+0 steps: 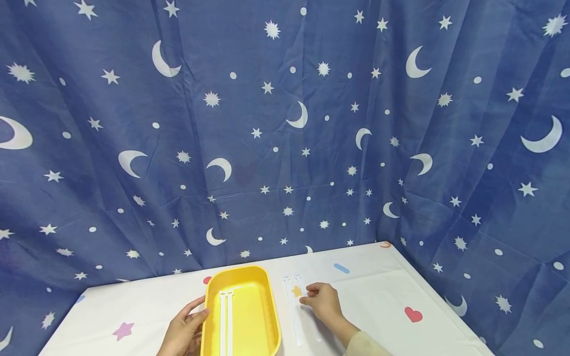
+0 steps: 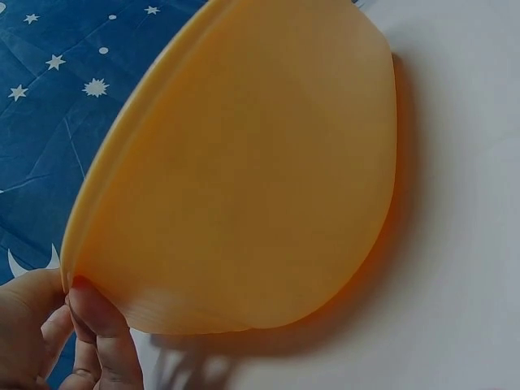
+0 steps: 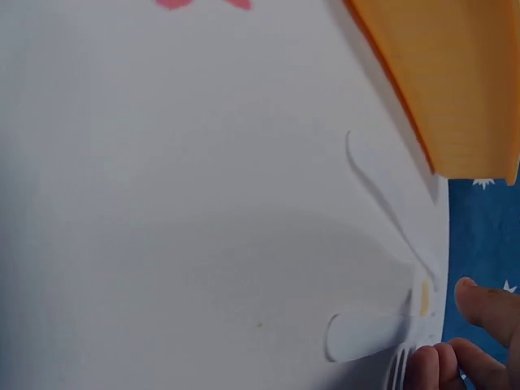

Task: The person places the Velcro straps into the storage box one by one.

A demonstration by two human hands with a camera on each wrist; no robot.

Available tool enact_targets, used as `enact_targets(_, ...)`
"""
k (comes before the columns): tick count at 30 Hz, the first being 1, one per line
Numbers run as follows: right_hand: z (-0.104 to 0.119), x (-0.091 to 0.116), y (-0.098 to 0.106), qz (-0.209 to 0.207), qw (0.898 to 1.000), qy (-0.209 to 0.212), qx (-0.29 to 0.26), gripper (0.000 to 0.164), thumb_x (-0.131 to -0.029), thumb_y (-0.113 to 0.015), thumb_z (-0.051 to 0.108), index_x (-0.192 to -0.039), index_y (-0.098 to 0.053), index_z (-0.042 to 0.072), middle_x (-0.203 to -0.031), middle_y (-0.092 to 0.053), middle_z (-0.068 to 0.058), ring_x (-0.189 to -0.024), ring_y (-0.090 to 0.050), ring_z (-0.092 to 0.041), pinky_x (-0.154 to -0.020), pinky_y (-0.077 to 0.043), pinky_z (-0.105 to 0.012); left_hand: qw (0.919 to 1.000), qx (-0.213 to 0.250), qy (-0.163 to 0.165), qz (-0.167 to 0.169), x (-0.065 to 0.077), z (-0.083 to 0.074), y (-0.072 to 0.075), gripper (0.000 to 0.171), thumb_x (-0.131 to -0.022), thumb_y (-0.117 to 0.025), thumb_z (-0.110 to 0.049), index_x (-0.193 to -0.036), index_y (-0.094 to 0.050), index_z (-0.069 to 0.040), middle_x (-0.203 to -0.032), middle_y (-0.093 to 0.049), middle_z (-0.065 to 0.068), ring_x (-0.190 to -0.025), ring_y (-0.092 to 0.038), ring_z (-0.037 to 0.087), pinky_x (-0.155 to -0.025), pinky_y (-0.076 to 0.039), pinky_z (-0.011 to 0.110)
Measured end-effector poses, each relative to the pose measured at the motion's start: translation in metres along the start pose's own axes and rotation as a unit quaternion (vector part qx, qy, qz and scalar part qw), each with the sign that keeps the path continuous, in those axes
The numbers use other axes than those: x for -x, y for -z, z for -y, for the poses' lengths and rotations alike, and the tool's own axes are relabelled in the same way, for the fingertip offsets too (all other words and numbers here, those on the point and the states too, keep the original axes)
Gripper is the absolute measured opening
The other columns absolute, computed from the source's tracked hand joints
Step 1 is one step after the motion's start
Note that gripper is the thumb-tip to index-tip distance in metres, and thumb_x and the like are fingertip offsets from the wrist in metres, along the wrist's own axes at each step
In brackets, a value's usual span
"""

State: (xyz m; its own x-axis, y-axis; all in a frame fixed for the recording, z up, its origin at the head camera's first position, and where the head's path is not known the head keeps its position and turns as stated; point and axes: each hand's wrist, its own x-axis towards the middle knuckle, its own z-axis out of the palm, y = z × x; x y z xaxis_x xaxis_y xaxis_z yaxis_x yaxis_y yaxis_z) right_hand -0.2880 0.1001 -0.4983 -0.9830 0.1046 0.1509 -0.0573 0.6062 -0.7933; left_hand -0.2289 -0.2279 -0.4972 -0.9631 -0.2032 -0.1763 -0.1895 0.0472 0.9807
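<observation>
Nearest us, we see the left hand (image 1: 180, 332) gripping the side of the yellow tray (image 1: 256, 326), thumb against the outer wall and fingers at the rim. Inside, towards the tray's left side, we find two white strips (image 1: 223, 321) lying side by side, their crosswise ends pointing away from us. To the right of the tray, on the white tablecloth (image 1: 371, 301), we see the right hand (image 1: 328, 305) at two more strips: the left-hand strip (image 1: 294, 316) lies between hand and tray, while the right-hand strip (image 1: 304, 286) runs partly behind the hand. A gap shows between thumb and forefinger, and we cannot tell whether the other fingers touch or pinch anything. We judge the step in hand to be taking hold of a loose strip while the left hand steadies the tray. The next move, as we read it, calls for a fingertip under a thin, flat edge and a light pinch that leaves the neighbouring strip undisturbed. Farther off, we have an orange star (image 1: 296, 291) between the strips, and behind everything a blue curtain (image 1: 267, 148)
</observation>
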Motion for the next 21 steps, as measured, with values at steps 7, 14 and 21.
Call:
enact_targets(7,-0.0059,-0.0011,-0.0056,-0.012,1.000,-0.014,0.016,0.041,-0.069,-0.088,0.011,-0.103,-0.071,-0.005,-0.077,-0.063,-0.001,-0.071,-0.055,-0.012,-0.062,-0.050,-0.024,1.0000,-0.002,0.008,-0.001,-0.0002,0.0005,0.0000,0.055,-0.097,-0.063,-0.020,-0.145,-0.043,0.000,-0.100,-0.071,0.012,-0.079,-0.072,0.025,-0.063,-0.061,0.035)
enact_targets(14,-0.0071,0.0010,-0.0099,-0.010,1.000,-0.014,0.024,0.033,-0.068,-0.087,0.006,-0.096,-0.073,-0.004,-0.073,-0.060,0.000,-0.069,-0.053,-0.012,-0.061,-0.047,-0.022,0.9999,0.002,0.017,0.000,-0.0014,0.0019,0.0004,0.055,-0.097,-0.062,-0.020,-0.145,-0.042,-0.001,-0.101,-0.070,0.012,-0.079,-0.072,0.025,-0.062,-0.060,0.035)
enact_targets(21,-0.0077,0.0007,-0.0100,-0.018,1.000,-0.005,0.023,0.027,-0.067,-0.083,-0.002,-0.092,-0.073,-0.004,-0.069,-0.059,0.001,-0.066,-0.052,-0.011,-0.059,-0.046,-0.021,0.9998,0.002,0.019,0.001,-0.0020,0.0009,0.0007,0.057,-0.097,-0.064,-0.022,-0.145,-0.042,-0.001,-0.102,-0.070,0.012,-0.079,-0.072,0.023,-0.064,-0.061,0.036)
